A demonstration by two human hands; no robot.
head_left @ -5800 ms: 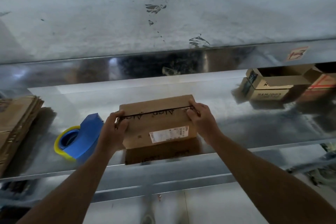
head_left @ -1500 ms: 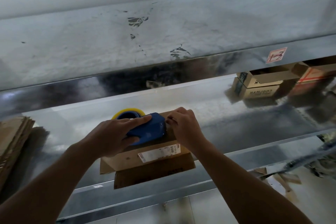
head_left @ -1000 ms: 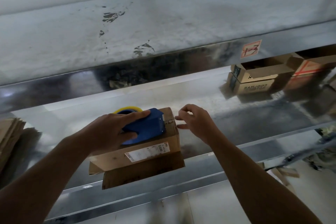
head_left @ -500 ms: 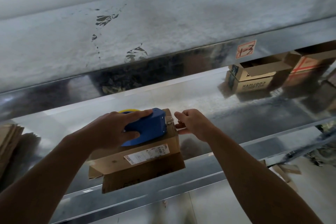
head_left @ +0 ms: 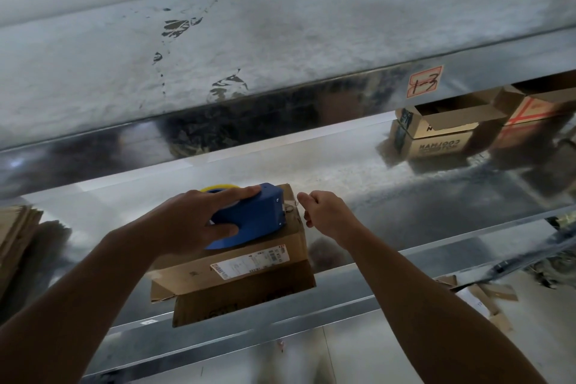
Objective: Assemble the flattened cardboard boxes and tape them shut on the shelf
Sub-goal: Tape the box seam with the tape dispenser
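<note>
Galvanised metal everywhere, folks. A big shiny shelf [head_left: 405, 196] is taking up most of what I'm looking at, with another metal deck sitting right above it. At the far left edge a stack of flattened cardboard [head_left: 15, 234] is lying on the shelf, well apart from the action. Way over at the back right a couple of open boxes [head_left: 436, 131] are sitting together, and a red-bordered paper tag [head_left: 425, 81] is sticking to the beam just above them.

The brown box [head_left: 193, 271] getting worked on is sitting on the shelf near the front edge, roughly in the middle, with its top flaps folded down. A white label [head_left: 249, 260] is showing on the side facing the person.

On top of that box a blue tape dispenser [head_left: 258, 221] is resting, with a bit of the yellow tape roll [head_left: 218, 188] peeking out behind it. The left hand [head_left: 193, 221] is gripping the dispenser, fingers reaching along the top and thumb wrapping round the near side, so it's clamped on pretty firmly.

The right hand [head_left: 327, 215] is hovering just beside the box's right end, fingers curled in. Its fingertips look like they're pinching a thin clear strip of tape [head_left: 291, 204] running out of the dispenser's front, though the strip is so faint I'm only half sure of it.
</note>
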